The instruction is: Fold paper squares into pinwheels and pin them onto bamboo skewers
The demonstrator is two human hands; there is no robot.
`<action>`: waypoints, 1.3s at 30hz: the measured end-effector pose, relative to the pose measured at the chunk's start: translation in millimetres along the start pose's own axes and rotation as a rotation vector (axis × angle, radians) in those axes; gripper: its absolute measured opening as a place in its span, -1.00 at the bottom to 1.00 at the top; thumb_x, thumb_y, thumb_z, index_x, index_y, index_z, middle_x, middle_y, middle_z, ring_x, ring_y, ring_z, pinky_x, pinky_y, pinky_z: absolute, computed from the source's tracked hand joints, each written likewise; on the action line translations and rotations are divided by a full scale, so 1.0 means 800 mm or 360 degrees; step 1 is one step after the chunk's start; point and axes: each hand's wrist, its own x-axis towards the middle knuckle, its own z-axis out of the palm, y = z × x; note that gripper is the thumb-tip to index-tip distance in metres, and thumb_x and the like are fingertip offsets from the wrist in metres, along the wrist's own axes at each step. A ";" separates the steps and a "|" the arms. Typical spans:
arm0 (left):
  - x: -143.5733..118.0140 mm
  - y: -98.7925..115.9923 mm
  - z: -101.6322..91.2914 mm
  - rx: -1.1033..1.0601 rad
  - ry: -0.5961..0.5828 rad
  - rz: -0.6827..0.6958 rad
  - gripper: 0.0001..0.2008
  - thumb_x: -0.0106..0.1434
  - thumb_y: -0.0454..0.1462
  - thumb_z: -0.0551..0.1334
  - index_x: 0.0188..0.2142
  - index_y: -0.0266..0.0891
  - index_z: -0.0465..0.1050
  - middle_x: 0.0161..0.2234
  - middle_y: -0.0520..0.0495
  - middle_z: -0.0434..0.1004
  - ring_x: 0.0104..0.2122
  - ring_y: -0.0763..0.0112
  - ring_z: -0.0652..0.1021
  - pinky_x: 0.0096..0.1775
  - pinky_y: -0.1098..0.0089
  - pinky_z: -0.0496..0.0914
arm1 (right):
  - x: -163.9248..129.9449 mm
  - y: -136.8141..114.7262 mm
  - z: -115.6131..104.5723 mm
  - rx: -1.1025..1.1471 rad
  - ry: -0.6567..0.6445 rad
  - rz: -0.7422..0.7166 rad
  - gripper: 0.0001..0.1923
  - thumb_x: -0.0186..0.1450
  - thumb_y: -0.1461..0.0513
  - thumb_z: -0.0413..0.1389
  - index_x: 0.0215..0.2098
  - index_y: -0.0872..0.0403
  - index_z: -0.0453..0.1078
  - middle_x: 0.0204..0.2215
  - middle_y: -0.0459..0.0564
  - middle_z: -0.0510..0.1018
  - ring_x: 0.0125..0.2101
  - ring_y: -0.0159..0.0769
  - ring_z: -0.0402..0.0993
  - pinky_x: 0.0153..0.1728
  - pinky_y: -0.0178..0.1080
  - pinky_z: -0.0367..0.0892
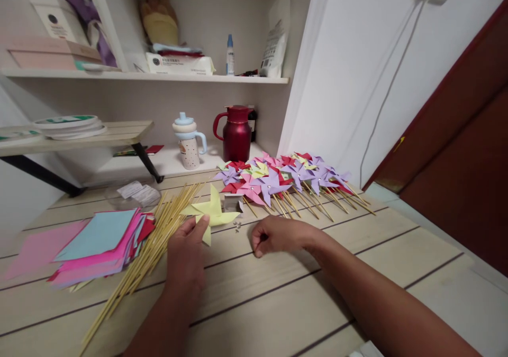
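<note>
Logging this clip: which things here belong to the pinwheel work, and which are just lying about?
In use: yellow pinwheel under the left hand, wooden sticks, coloured paper, finished pinwheels, small pins near the right hand.
Lying about: red jug, sippy cup, shelf clutter.

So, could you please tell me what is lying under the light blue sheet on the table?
Under the light blue sheet lies a fanned stack of pink sheets, with red sheets showing at its right edge. How many sheets, and any colours fully covered, cannot be seen.
</note>
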 end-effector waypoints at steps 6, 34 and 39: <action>0.002 -0.003 0.002 0.0006 0.0014 -0.0013 -0.81 -0.01 -0.23 0.40 -0.35 -0.19 0.59 -0.36 0.02 0.62 -0.33 0.38 0.53 -0.23 0.41 0.34 | 0.002 -0.001 0.002 0.0124 -0.0015 0.0031 -0.90 0.03 0.31 0.28 -0.53 0.10 0.43 -0.65 -0.23 0.38 -0.60 -0.49 0.24 -0.60 -0.42 0.12; 0.013 -0.010 -0.003 0.0154 0.0007 0.0027 -0.77 -0.06 -0.18 0.42 -0.37 -0.21 0.58 -0.45 0.06 0.59 -0.40 0.40 0.51 -0.31 0.43 0.34 | 0.006 0.017 0.013 0.0425 0.0292 -0.0145 -0.93 0.13 0.26 0.19 -0.41 0.09 0.50 -0.58 -0.17 0.41 -0.59 -0.48 0.23 -0.59 -0.40 0.19; 0.013 -0.008 -0.003 0.0178 -0.0005 0.0071 -0.72 -0.09 -0.17 0.42 -0.37 -0.27 0.57 -0.44 0.03 0.59 -0.41 0.40 0.51 -0.32 0.43 0.34 | 0.001 0.013 0.018 0.0496 0.0326 -0.0179 -0.93 0.14 0.26 0.17 -0.43 0.12 0.47 -0.57 -0.17 0.41 -0.59 -0.48 0.23 -0.56 -0.39 0.17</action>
